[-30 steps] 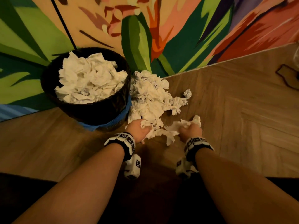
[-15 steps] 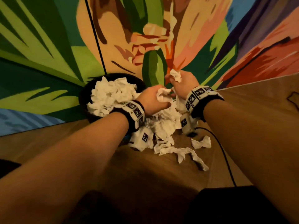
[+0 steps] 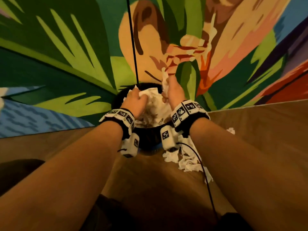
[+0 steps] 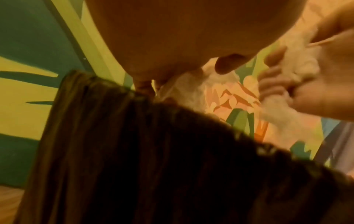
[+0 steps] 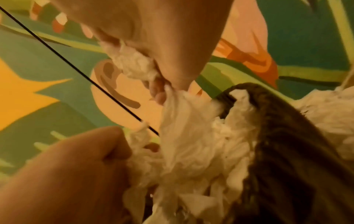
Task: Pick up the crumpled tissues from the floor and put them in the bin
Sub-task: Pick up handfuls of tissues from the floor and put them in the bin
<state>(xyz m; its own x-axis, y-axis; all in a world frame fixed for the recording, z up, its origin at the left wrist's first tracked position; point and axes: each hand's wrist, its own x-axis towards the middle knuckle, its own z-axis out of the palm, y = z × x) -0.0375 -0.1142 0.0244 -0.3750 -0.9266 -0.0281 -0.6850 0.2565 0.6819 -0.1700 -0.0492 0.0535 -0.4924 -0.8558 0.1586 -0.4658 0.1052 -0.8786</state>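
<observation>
Nearest the viewer, at about five o'clock, loose crumpled tissues (image 3: pixel 188 161) lie on the wooden floor (image 3: pixel 260 124) beside the black bin (image 3: pixel 150 133). At twelve o'clock, both hands hover directly above the heaped bin. The left hand (image 3: pixel 135 101) clutches a wad of tissue; the right hand (image 3: pixel 174 91) grips a tissue strip (image 3: pixel 165 80) standing upright. Behind them rises a painted leafy wall (image 3: pixel 70 64).

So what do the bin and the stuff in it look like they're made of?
The bin looks lined with thin black plastic film: the right wrist view shows fine pleats and dull sheen. The tissues look like soft matte white paper, crumpled.
</observation>
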